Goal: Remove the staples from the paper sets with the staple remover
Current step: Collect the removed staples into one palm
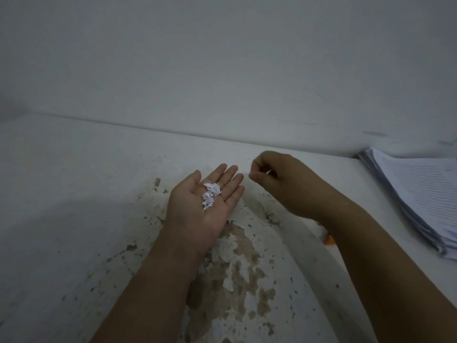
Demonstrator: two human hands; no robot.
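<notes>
scraps point(210, 196) rest on upturned left hand point(193, 215)

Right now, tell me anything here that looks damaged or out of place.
The white tabletop looks damaged: mottled brown patches, seemingly peeled coating, spread beneath both forearms. Small torn white paper scraps lie in the open left hand.

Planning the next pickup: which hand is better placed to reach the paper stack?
Right. The right hand hovers nearer the stack at the right, while the left hand lies palm up, carrying scraps. Its grip is curled; whether it pinches anything is unclear.
</notes>
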